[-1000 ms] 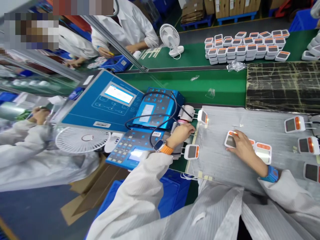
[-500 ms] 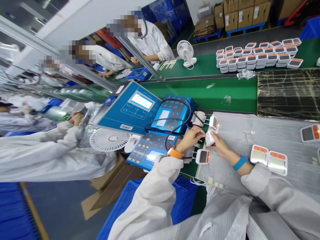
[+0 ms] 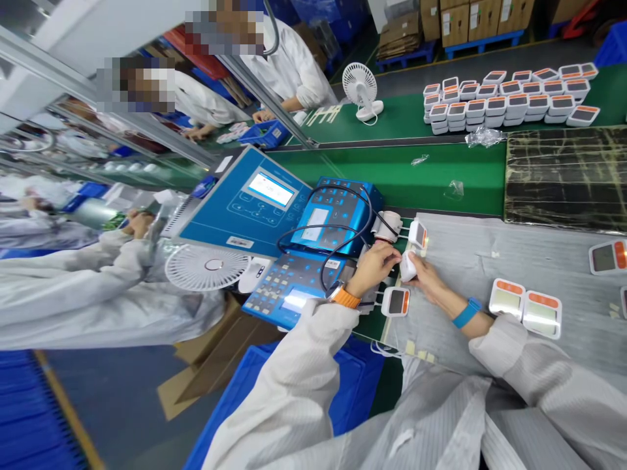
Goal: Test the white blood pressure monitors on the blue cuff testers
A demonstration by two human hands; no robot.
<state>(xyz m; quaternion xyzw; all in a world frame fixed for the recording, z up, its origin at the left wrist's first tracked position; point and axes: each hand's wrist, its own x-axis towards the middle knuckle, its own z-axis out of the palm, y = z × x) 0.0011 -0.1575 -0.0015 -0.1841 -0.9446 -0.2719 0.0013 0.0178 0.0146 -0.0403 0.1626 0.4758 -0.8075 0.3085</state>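
Note:
My right hand [image 3: 427, 279] is closed round a small white device [image 3: 407, 266] at the left edge of the grey mat [image 3: 490, 274]. My left hand [image 3: 379, 262] meets it there, its fingers pinched at the device's end where white cables run in; what it pinches is too small to make out. Two similar white devices with orange trim lie plugged in close by, one above [image 3: 418, 234] and one below [image 3: 396, 301]. A pair of the same devices [image 3: 526, 309] lies further right on the mat.
Blue test instruments [image 3: 337, 219] and a keypad unit [image 3: 289, 284] sit left of my hands, with a small fan [image 3: 206, 266]. Several stacked white devices [image 3: 504, 98] stand on the far green belt [image 3: 416, 176]. A dark tray [image 3: 563, 176] lies at right. Other workers in white coats sit at left and beyond.
My right hand picked a device off the mat a second ago and carried it left to my left hand; in the last half second both hands stayed together there.

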